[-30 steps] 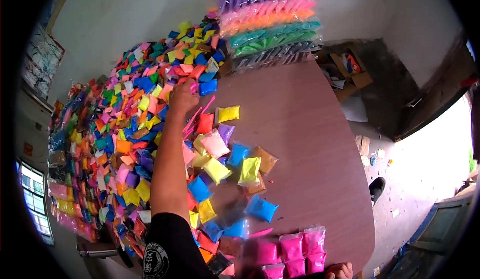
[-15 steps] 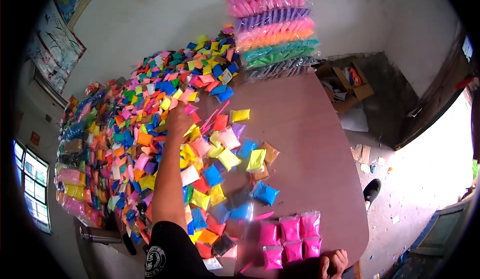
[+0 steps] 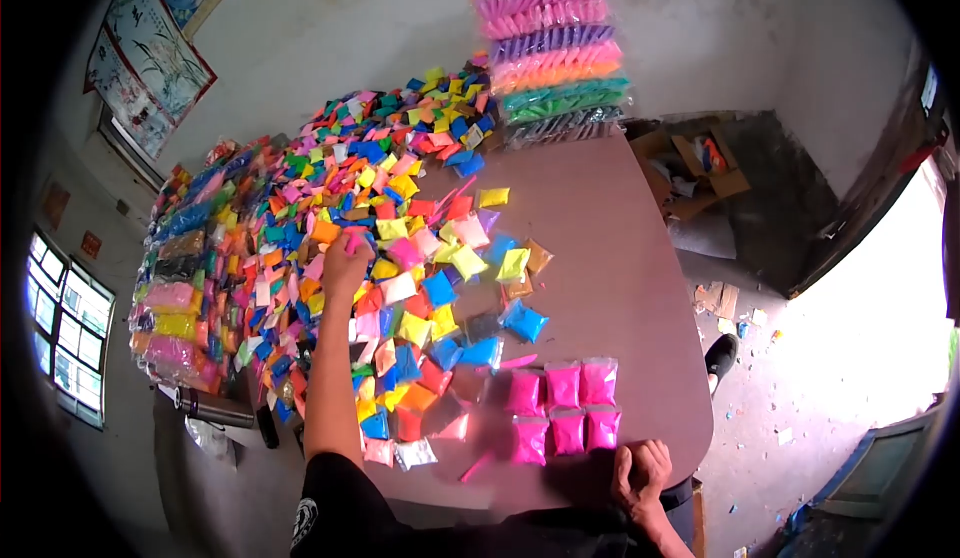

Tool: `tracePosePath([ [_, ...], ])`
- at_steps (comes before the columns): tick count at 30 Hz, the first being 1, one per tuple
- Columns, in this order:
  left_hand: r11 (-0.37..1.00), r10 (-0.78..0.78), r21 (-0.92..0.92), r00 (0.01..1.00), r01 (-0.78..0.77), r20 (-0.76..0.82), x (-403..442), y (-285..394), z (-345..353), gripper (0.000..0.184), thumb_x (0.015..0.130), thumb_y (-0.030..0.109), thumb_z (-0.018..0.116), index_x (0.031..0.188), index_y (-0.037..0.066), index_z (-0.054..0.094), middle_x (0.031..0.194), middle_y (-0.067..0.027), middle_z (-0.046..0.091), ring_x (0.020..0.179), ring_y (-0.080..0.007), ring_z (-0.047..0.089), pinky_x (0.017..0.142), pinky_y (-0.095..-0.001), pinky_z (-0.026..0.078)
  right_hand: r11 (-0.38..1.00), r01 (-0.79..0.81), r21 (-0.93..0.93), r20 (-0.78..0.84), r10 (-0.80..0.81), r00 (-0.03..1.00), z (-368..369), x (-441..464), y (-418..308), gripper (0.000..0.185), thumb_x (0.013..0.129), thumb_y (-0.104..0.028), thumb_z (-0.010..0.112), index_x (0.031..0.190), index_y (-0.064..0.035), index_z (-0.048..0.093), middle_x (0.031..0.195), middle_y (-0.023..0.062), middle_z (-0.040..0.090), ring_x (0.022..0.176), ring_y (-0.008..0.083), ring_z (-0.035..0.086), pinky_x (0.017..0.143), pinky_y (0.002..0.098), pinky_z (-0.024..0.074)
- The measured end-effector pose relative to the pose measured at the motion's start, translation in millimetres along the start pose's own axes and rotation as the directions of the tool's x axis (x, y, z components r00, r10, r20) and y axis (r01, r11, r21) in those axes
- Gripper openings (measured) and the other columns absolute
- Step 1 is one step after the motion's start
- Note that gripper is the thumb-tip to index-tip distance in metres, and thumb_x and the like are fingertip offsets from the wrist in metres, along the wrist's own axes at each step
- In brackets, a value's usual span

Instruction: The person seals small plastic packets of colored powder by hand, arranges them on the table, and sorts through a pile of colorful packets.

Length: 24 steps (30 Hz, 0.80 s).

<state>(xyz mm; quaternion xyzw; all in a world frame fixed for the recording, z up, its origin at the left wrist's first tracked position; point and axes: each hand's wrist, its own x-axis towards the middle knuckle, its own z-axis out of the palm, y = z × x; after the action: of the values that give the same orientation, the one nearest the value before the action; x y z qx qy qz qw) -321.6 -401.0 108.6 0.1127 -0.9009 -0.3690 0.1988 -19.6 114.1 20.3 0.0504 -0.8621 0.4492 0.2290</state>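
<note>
My left hand (image 3: 345, 268) reaches into a big heap of small coloured packets (image 3: 300, 203). Its fingers are closed on a bright pink packet (image 3: 353, 242), partly hidden by them. Another bright pink packet (image 3: 405, 253) lies just right of that hand. On the table's near right part, six hot pink packets (image 3: 566, 430) lie in two rows of three. Below and right of these rows, my right hand (image 3: 643, 470) rests at the table edge, fingers curled in a loose fist with nothing visible in it.
Tall layered bags of coloured packets (image 3: 558, 58) stand at the back of the brown table (image 3: 590, 258). More bagged packets (image 3: 175, 298) are stacked on the far left. Thin pink strips (image 3: 477, 466) lie on the tabletop. An opened cardboard box (image 3: 705, 163) sits on the floor beyond.
My left hand has drawn back toward me from farther up the heap. My right hand remains by the table edge, and the whole view has shifted.
</note>
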Motion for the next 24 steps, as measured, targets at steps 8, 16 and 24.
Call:
tracePosePath([
  [8,0.964,0.139,0.237,0.988,-0.119,-0.068,-45.2,23.6,15.9,0.033,0.086,0.033,0.072,0.088,0.001,0.063,0.082,-0.0188,0.066,0.075,-0.0365,0.064,0.070,-0.0430,0.050,1.000,-0.003,-0.004,0.054,0.004,0.999,-7.4,-3.8,0.4,0.008,0.081,0.002,0.066,0.079,-0.0048,0.062,0.079,0.0100,0.062,0.073,0.0300,0.059,0.068,0.0378,0.0423],
  [16,0.990,0.035,-0.143,0.992,-0.018,0.118,-89.0,118.9,33.8,0.038,0.097,0.035,0.066,0.090,-0.002,0.066,0.073,-0.0069,0.065,0.067,-0.0117,0.057,0.061,-0.0313,0.044,0.995,0.022,0.097,-0.062,-0.017,0.998,-8.0,6.3,-7.0,0.009,0.082,0.006,0.064,0.077,-0.0008,0.061,0.074,0.0120,0.059,0.067,0.0317,0.055,0.064,0.0378,0.0425],
  [24,0.799,-0.015,-0.523,0.880,0.296,0.475,-307.2,227.6,63.7,0.024,0.103,0.025,0.064,0.105,0.002,0.069,0.085,-0.0006,0.071,0.073,-0.0069,0.062,0.066,-0.0233,0.050,0.983,0.044,0.178,-0.047,-0.036,0.998,-8.6,-1.3,0.9,0.003,0.084,0.001,0.066,0.087,-0.0009,0.067,0.082,0.0131,0.064,0.074,0.0331,0.060,0.070,0.0384,0.0477],
])
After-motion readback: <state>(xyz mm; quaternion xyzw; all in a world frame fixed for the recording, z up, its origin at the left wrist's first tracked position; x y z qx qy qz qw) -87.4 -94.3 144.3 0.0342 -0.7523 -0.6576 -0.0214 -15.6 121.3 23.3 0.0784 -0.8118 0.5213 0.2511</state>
